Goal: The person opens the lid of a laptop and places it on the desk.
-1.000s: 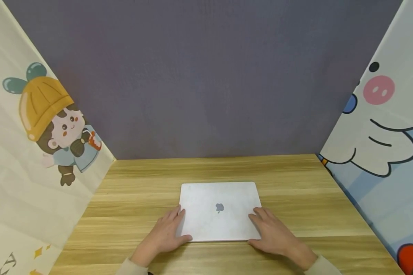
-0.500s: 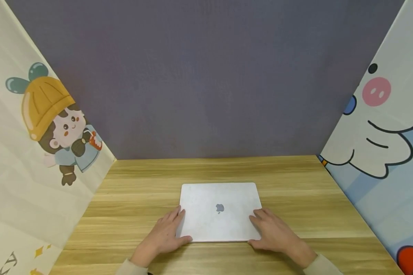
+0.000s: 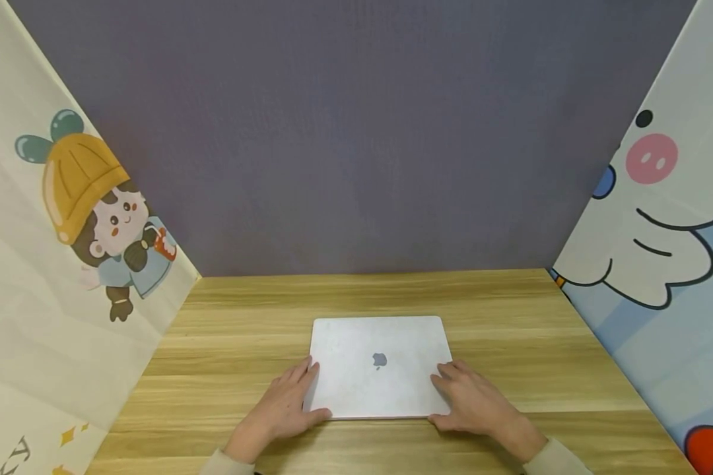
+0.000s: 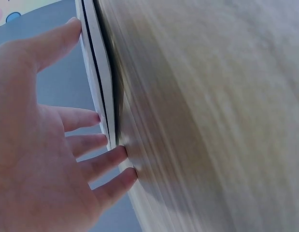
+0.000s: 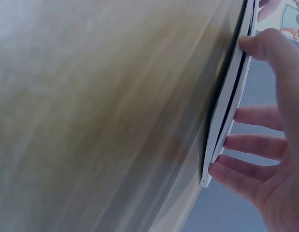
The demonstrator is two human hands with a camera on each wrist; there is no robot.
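A closed silver laptop (image 3: pixel 380 389) with a dark apple logo lies flat on the wooden table, seen in the head view. At its near left corner is my left hand (image 3: pixel 282 406), thumb at the near edge and fingers spread along the left side. My right hand (image 3: pixel 475 402) mirrors this at the near right corner. In the left wrist view, the thumb and two fingertips meet the laptop's side (image 4: pixel 98 72), while the other two fingers reach toward the tabletop. The right wrist view shows the right thumb (image 5: pixel 250 46) against the laptop's edge and the fingers along its lid.
Wood-grain tabletop (image 3: pixel 243 310) surrounds the laptop on all sides. A dark grey panel (image 3: pixel 356 145) rises behind the table. Pale cloths with cartoon prints hang at the left (image 3: pixel 35 316) and right (image 3: pixel 689 277).
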